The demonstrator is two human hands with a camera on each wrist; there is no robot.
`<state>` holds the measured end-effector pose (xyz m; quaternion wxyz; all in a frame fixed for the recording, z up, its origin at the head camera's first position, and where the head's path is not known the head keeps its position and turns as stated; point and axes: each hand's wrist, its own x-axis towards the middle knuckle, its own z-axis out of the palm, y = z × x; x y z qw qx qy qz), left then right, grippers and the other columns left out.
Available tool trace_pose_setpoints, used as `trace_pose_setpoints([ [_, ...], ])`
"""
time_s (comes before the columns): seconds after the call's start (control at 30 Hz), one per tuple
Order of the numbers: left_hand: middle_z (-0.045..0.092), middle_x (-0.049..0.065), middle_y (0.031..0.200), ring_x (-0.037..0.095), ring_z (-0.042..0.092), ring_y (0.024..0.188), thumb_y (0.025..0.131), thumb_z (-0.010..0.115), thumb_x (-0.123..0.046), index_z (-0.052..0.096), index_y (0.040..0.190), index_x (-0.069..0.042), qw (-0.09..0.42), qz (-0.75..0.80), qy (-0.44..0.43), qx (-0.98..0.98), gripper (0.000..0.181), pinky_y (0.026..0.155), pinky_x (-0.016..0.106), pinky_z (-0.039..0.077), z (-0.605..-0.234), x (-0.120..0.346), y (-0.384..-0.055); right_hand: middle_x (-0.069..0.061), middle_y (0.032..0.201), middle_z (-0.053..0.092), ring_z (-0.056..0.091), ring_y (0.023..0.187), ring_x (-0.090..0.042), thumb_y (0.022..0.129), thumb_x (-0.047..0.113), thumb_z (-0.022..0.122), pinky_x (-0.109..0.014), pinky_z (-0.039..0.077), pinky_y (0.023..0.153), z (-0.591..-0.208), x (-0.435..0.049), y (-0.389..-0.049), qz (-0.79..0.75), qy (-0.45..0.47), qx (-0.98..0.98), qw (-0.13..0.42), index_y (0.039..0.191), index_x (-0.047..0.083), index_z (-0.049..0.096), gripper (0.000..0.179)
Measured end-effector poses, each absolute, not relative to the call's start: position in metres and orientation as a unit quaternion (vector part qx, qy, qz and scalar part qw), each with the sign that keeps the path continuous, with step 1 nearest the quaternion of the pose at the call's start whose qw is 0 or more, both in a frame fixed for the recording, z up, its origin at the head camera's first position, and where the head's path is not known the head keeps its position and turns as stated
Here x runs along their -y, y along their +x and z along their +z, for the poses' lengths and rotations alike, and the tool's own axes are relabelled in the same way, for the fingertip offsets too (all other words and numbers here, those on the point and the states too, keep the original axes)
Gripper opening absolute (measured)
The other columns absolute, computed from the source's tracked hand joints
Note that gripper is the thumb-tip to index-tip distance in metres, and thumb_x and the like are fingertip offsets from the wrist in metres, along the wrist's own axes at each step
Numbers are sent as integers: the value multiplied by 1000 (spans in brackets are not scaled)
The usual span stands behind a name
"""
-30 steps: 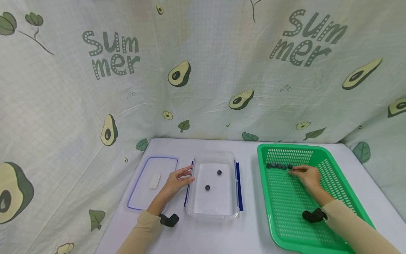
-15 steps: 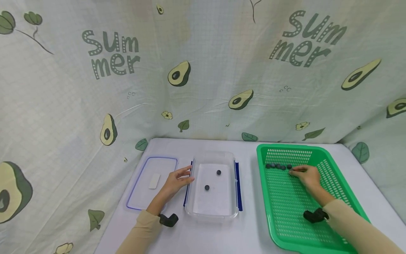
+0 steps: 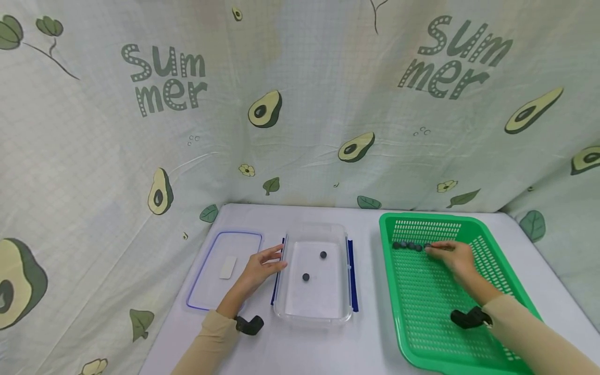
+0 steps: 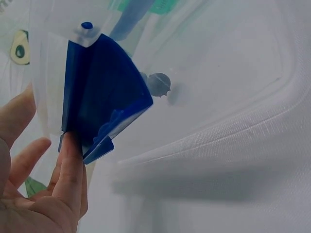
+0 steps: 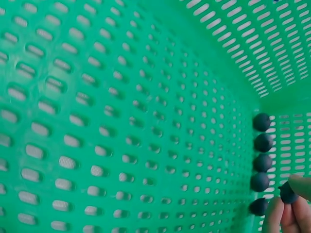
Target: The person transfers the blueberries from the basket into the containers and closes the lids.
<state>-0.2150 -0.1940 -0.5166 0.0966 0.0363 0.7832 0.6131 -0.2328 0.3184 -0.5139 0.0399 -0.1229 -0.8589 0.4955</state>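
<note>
My right hand (image 3: 457,258) is inside the green basket (image 3: 398,323), over its far end. In the right wrist view its thumb and fingers pinch a blueberry (image 5: 288,193). Beside that hand, a row of several more blueberries (image 5: 262,162) lies along the basket's far wall. My left hand (image 3: 259,266) is at the left side of a clear plastic container (image 3: 313,319), its fingers fairly straight. One fingertip touches the blue latch (image 4: 104,92) in the left wrist view. Two blueberries, one farther back (image 3: 323,254) and one nearer (image 3: 306,277), lie apart in the container.
Left of the container, a clear lid (image 3: 206,281) with a blue-edged rim lies flat, partly behind the left forearm. A white rectangular piece (image 3: 228,267) is on it. A second blue latch (image 3: 352,276) hangs at the container's right side. Printed cloth (image 3: 309,182) rises behind the white table (image 3: 365,338).
My right hand has shifted slightly within the basket, and its fingertips now partly cover the end blueberry of the row. The left hand and the container have stayed put.
</note>
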Motion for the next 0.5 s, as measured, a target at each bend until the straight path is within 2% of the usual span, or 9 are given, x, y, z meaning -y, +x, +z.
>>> trace_pose_setpoints([
  [0.17, 57, 21, 135, 38, 58, 120, 89, 78, -23, 54, 144, -10, 93, 613, 44, -783, 61, 98, 46, 50, -517, 194, -215, -4, 98, 71, 54, 80, 3, 89, 20, 78, -22, 55, 67, -506, -315, -231, 491, -110, 863, 38, 115, -10, 67, 41],
  [0.33, 57, 22, 134, 38, 58, 119, 90, 76, -19, 53, 144, -8, 87, 612, 37, -785, 59, 97, 46, 50, -517, 192, -215, -7, 109, 69, 53, 103, -16, 88, 31, 78, -28, 54, 76, -497, -311, -229, 491, -98, 865, 26, 118, -8, 68, 50],
  [0.4, 57, 21, 134, 38, 58, 119, 91, 75, -16, 53, 144, -8, 85, 613, 33, -784, 58, 97, 47, 50, -516, 192, -214, -3, 109, 69, 52, 109, -21, 88, 34, 78, -34, 53, 84, -494, -309, -228, 501, -95, 860, 18, 119, -7, 67, 53],
  [0.5, 57, 22, 134, 40, 58, 118, 91, 75, -15, 54, 143, -7, 82, 615, 31, -784, 57, 97, 49, 50, -517, 191, -214, 8, 103, 68, 51, 109, -17, 88, 36, 78, -47, 48, 95, -490, -306, -225, 519, -92, 850, 8, 120, -6, 67, 54],
])
